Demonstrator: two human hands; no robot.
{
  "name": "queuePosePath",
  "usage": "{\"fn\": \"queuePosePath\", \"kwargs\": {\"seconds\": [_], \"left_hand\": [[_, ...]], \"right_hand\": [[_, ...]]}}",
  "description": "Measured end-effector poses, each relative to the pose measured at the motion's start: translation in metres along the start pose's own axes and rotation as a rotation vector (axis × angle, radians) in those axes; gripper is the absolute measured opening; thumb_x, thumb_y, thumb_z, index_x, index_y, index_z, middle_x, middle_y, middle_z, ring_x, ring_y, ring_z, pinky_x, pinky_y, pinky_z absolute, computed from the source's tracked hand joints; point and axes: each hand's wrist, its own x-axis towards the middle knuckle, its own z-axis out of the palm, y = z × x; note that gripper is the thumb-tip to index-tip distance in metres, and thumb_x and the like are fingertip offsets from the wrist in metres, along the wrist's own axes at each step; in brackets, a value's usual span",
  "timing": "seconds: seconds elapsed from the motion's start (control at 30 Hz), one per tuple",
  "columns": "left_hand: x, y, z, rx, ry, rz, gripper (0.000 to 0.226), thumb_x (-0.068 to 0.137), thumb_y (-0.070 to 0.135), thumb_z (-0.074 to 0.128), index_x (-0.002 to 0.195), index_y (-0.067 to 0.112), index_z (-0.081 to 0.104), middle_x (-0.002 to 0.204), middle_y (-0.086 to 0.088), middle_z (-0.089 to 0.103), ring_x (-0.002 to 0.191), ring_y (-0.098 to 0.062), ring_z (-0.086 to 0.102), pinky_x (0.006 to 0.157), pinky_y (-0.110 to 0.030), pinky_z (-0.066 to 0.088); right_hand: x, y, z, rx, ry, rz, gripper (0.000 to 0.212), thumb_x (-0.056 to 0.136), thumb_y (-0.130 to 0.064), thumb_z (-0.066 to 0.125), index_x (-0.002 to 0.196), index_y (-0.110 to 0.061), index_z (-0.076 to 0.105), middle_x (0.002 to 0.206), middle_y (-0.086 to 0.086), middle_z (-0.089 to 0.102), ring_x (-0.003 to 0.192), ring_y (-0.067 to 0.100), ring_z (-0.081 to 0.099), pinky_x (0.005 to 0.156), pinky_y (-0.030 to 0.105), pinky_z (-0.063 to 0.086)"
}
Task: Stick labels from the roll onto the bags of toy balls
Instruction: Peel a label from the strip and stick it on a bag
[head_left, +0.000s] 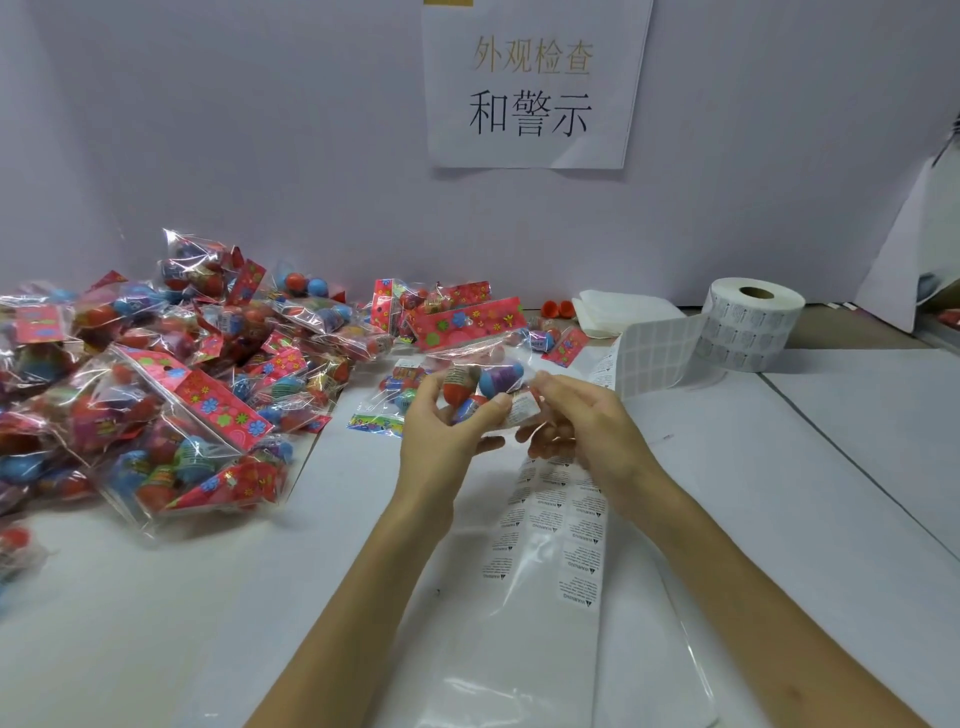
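Note:
A clear bag of toy balls with a red flowered header is held up over the table's middle. My left hand grips its lower left part, thumb across the front. My right hand pinches the bag's right side, where a white label sits under my fingertips. The label roll stands at the back right. Its backing strip runs forward under my hands, carrying several printed labels.
A big heap of bagged balls fills the left of the table. More bags lie behind my hands. Folded white sheets and a small orange item sit by the back wall. A paper sign hangs above.

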Motion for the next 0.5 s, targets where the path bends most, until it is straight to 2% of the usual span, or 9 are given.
{"fn": "queuePosePath", "kwargs": {"seconds": [0.1, 0.2, 0.27, 0.37, 0.5], "left_hand": [[-0.0002, 0.0006, -0.0008, -0.016, -0.035, -0.007, 0.045, 0.086, 0.009, 0.08, 0.127, 0.011, 0.061, 0.113, -0.011, 0.074, 0.1, -0.027, 0.074, 0.077, -0.03, 0.061], [0.0001, -0.0003, -0.0032, -0.162, -0.094, -0.094, 0.045, 0.089, 0.004, 0.074, 0.131, 0.003, 0.059, 0.108, -0.013, 0.074, 0.094, -0.024, 0.07, 0.087, -0.034, 0.058], [0.0006, -0.0011, -0.0034, -0.255, -0.12, -0.139, 0.045, 0.091, 0.003, 0.071, 0.134, -0.002, 0.057, 0.109, -0.014, 0.07, 0.096, -0.023, 0.066, 0.092, -0.033, 0.056], [0.0008, 0.0007, -0.0034, -0.39, -0.128, -0.196, 0.049, 0.089, 0.006, 0.071, 0.135, -0.003, 0.057, 0.113, -0.013, 0.071, 0.099, -0.019, 0.067, 0.09, -0.025, 0.058], [-0.0002, 0.0008, -0.0053, -0.457, -0.141, -0.262, 0.051, 0.09, 0.018, 0.069, 0.135, -0.004, 0.059, 0.113, -0.011, 0.073, 0.095, -0.011, 0.072, 0.082, -0.018, 0.058]], "right_hand": [[0.0002, 0.0015, 0.0004, -0.077, 0.021, -0.053, 0.021, 0.094, -0.033, 0.069, 0.108, -0.017, 0.072, 0.077, 0.011, 0.074, 0.065, 0.02, 0.07, 0.062, 0.023, 0.055], [0.0004, 0.0006, 0.0, -0.084, 0.017, -0.105, 0.023, 0.093, -0.027, 0.072, 0.114, -0.017, 0.07, 0.084, 0.012, 0.075, 0.075, 0.03, 0.073, 0.068, 0.028, 0.059], [-0.0006, -0.0009, -0.0006, -0.083, -0.001, -0.132, 0.027, 0.09, -0.027, 0.072, 0.117, -0.02, 0.07, 0.088, 0.009, 0.075, 0.076, 0.028, 0.073, 0.07, 0.03, 0.061], [-0.0006, -0.0012, -0.0018, -0.091, -0.021, -0.152, 0.038, 0.091, -0.022, 0.073, 0.128, -0.015, 0.066, 0.087, 0.003, 0.075, 0.071, 0.022, 0.072, 0.073, 0.033, 0.062], [-0.001, 0.0002, 0.0005, -0.083, -0.032, -0.155, 0.036, 0.094, -0.009, 0.07, 0.129, -0.009, 0.064, 0.081, -0.003, 0.071, 0.066, 0.021, 0.07, 0.072, 0.032, 0.06]]}}
